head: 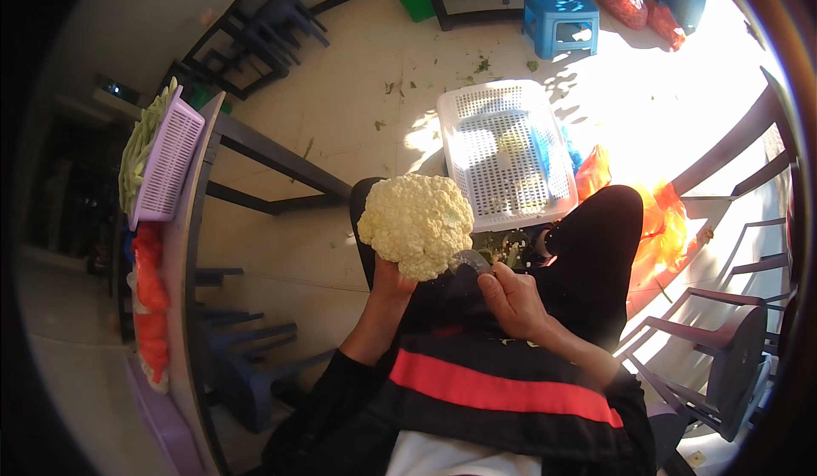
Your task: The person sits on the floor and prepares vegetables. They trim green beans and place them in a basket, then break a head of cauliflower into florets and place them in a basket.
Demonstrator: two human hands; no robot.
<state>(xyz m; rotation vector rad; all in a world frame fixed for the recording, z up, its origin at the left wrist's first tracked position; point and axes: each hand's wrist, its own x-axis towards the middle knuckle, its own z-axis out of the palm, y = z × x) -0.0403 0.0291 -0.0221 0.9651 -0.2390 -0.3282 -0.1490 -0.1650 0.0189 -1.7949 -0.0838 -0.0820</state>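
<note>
A large pale cauliflower head (416, 225) rests in my left hand (390, 279), which grips it from below, so most of the fingers are hidden. My right hand (516, 300) is closed around the handle of a knife, its metal blade (471, 263) at the lower right edge of the florets. Whether the blade is cutting in cannot be told. Just beyond my knees stands a white perforated plastic basket (504, 156), sunlit, with a few small pale bits in it.
Left, a table (191, 220) carries a purple basket (167, 163) of green pods and red bags (152, 335). A blue stool (562, 22) stands ahead. Orange plastic bags (664, 227) lie by my right knee, near chairs (734, 348). Leaf scraps (482, 64) litter the floor.
</note>
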